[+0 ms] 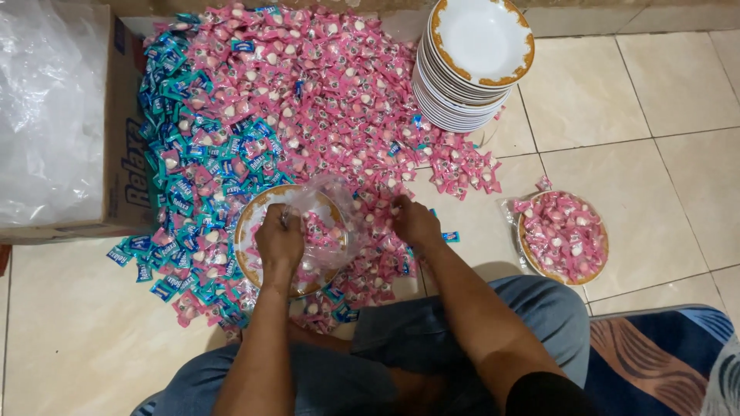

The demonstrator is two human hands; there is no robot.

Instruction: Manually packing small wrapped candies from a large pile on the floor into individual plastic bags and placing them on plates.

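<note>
A big heap of wrapped candies [308, 100], mostly pink with blue and teal ones on the left, covers the tiled floor. A gold-rimmed plate [245, 231] lies at the heap's near edge with a clear plastic bag [327, 208] over it, some pink candies inside. My left hand [279, 240] grips the bag's rim above the plate. My right hand [414, 221] is closed over pink candies at the edge of the heap, just right of the bag.
A stack of white gold-rimmed plates [470, 65] stands at the back right. Another plate [563, 237] wrapped in plastic and filled with pink candies lies to the right. A cardboard box [123, 123] lined with plastic stands at the left. A patterned mat [663, 354] lies near right.
</note>
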